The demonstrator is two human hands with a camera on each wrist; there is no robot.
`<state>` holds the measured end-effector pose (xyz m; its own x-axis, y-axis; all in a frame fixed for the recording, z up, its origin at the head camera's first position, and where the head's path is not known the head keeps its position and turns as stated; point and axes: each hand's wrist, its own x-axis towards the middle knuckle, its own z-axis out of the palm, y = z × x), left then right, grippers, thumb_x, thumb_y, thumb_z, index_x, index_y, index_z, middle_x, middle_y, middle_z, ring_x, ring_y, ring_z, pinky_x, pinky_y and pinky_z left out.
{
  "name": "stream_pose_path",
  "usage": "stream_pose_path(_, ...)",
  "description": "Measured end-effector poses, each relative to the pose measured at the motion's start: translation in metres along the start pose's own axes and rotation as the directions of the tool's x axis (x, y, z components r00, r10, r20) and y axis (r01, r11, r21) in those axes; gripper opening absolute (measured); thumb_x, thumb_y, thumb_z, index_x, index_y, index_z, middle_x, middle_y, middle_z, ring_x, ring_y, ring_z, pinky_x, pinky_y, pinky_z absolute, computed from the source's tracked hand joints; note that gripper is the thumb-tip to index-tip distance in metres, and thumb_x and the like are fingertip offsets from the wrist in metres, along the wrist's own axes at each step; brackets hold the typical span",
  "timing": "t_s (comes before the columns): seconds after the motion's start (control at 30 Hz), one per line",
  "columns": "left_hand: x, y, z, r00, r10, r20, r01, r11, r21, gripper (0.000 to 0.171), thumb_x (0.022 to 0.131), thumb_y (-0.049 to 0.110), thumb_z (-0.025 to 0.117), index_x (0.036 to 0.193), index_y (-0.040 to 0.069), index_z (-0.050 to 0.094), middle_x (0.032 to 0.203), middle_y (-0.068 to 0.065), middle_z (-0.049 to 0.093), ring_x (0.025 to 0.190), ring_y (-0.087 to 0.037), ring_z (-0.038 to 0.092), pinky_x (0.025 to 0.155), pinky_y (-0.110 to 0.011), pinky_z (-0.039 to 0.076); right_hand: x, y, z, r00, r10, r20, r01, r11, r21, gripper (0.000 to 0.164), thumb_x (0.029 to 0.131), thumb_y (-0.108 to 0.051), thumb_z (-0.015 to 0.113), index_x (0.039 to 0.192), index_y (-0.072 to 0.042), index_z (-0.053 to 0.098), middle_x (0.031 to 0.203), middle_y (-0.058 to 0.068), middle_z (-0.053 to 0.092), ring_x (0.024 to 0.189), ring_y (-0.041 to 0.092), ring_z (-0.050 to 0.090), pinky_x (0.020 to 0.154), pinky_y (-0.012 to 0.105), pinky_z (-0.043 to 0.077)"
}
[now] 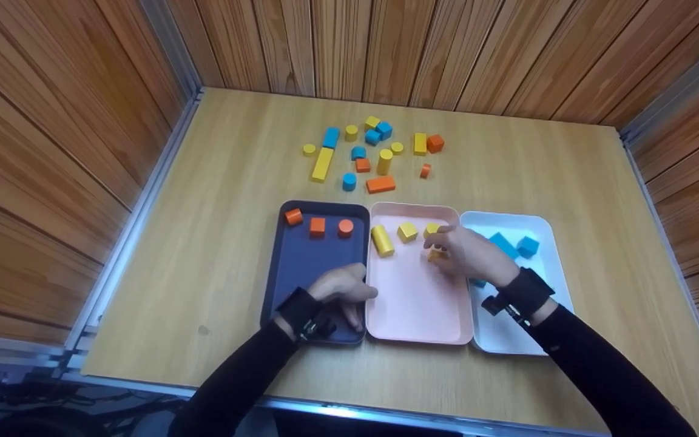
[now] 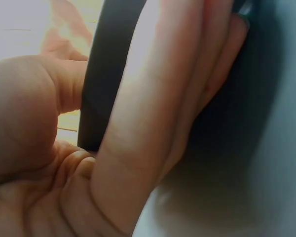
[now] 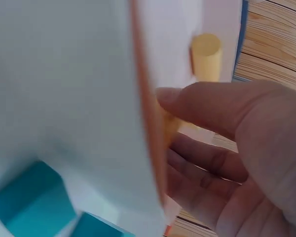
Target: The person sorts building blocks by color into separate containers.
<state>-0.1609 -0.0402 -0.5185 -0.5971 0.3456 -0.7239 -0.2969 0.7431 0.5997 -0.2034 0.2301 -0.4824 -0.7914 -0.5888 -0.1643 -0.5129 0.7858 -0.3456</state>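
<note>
My right hand [image 1: 462, 250] is low over the pink tray [image 1: 416, 331], pinching a yellow block [image 1: 436, 255] between thumb and fingers. Its shape is mostly hidden by them; the right wrist view catches only a bit of the block [image 3: 170, 127]. A yellow cylinder [image 1: 382, 241] and two further yellow blocks [image 1: 408, 232] lie near it in that tray. My left hand [image 1: 343, 287] straddles the right rim of the dark blue tray [image 1: 269, 285]. In the left wrist view, thumb and fingers [image 2: 143, 108] hold the dark wall from both sides.
Three orange blocks [image 1: 317, 227] lie in the dark tray. Blue blocks [image 1: 528, 247] lie in the white tray [image 1: 559, 291] at the right. Behind the trays, several loose yellow, blue and orange blocks [image 1: 380, 184] are scattered on the wooden table [image 1: 222, 182]. Wood-panelled walls [image 1: 337, 48] enclose it.
</note>
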Motion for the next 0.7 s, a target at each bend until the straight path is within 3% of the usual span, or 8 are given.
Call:
stream_pose_path(0.2, 0.000, 0.000, 0.000, 1.000, -0.001, -0.010, 0.001, 1.000, 0.003, 0.019, 0.094, 0.023, 0.062, 0.095, 0.004, 0.061, 0.067, -0.014, 0.074, 0.050, -0.018, 0.072, 0.053, -0.025, 0.055, 0.001, 0.005, -0.033, 0.995, 0.002, -0.103, 0.008, 0.995, 0.104, 0.029, 0.093, -0.022, 0.075, 0.120, -0.012, 0.073, 0.109, 0.009, 0.076, 0.086, 0.017, 0.068, 0.072, 0.032, 0.060)
stream_pose_path(0.43, -0.001, 0.000, -0.004, 0.998, 0.026, -0.058, -0.021, 0.996, 0.084, 0.019, 0.094, 0.026, 0.063, 0.089, 0.007, 0.063, 0.060, -0.006, 0.069, 0.045, -0.014, 0.067, 0.057, -0.024, 0.050, 0.030, 0.032, -0.061, 0.963, 0.022, -0.270, -0.003, 0.997, 0.073, 0.032, 0.093, -0.016, 0.075, 0.123, -0.006, 0.071, 0.114, 0.016, 0.074, 0.097, 0.030, 0.069, 0.083, 0.047, 0.061)
stream_pose_path(0.7, -0.001, 0.001, 0.000, 1.000, 0.007, -0.007, -0.007, 1.000, -0.021, 0.018, 0.095, 0.021, 0.062, 0.092, 0.004, 0.061, 0.066, -0.016, 0.074, 0.051, -0.019, 0.072, 0.051, -0.026, 0.054, 0.074, 0.071, -0.074, 0.959, 0.157, -0.238, -0.126, 0.982, 0.138, 0.036, 0.094, -0.014, 0.072, 0.127, -0.003, 0.067, 0.120, 0.021, 0.068, 0.105, 0.035, 0.065, 0.090, 0.051, 0.058)
